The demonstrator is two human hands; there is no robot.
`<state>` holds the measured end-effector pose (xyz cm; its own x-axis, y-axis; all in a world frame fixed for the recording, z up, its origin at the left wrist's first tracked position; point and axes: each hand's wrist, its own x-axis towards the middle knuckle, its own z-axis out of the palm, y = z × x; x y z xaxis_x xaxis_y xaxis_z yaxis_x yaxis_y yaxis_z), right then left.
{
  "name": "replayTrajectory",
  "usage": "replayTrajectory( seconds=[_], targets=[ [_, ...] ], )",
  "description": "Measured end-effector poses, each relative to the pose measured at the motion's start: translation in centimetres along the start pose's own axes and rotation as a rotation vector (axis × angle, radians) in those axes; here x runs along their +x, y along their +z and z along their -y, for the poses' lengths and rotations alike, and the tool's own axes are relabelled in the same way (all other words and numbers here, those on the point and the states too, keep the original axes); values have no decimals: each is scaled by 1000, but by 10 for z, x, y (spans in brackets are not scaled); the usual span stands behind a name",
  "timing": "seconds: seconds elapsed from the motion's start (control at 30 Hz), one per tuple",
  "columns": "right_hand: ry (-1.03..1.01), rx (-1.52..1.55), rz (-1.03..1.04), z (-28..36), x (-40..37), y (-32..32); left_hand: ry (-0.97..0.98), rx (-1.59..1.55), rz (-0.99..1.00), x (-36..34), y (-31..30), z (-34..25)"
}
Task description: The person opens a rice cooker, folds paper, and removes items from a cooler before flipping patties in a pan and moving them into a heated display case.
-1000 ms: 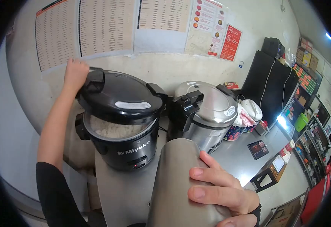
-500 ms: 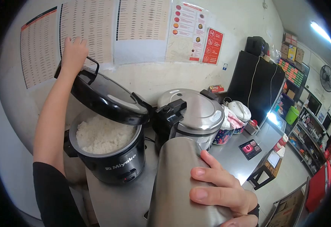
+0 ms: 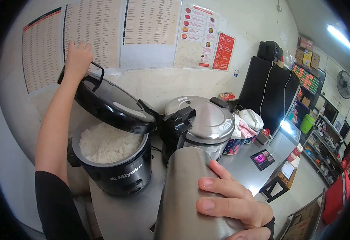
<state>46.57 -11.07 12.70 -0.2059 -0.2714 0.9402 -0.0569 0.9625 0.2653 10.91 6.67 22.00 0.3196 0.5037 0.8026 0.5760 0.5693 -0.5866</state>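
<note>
At the upper left, my left hand (image 3: 78, 59) is at the raised edge of the black rice cooker lid (image 3: 103, 100), holding it tilted up. Its fingertips point upward, and the grip is partly hidden. Under the lid, the black rice cooker (image 3: 121, 182) stands uncovered with white rice (image 3: 107, 144) inside. My right hand (image 3: 235, 202) is wrapped around a tall brushed-steel container (image 3: 183, 192) close to the camera. The container's mouth and contents are out of sight.
A second, steel-lidded rice cooker (image 3: 203, 116) stands right beside the first on the metal table (image 3: 123, 212). Farther right are patterned cookers (image 3: 233, 144) and a tablet (image 3: 262, 159). A black cabinet (image 3: 265, 88) rises behind; a wooden stool (image 3: 281, 180) stands past the table.
The view has shifted very slightly. Both hands keep their holds, with the lid still raised and the steel container almost in the same place.
</note>
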Motion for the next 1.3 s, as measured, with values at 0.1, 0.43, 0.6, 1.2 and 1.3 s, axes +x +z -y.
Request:
replayTrajectory(
  seconds=[0.1,0.43,0.6,1.2,1.3],
  targets=[
    [-45,-17,92,-4,-5,-5,4,4,-17,3,1,-2],
    [562,1,329,24,9,-24,3,-20,19,8,1,-2],
    [512,21,407,16,12,-23,0,-26,40,15,0,-3],
    [-12,-7,87,-3,3,-13,18,-10,-18,29,-2,-8],
    [378,1,140,16,-1,-12,24,-25,17,25,1,-6]
  ],
)
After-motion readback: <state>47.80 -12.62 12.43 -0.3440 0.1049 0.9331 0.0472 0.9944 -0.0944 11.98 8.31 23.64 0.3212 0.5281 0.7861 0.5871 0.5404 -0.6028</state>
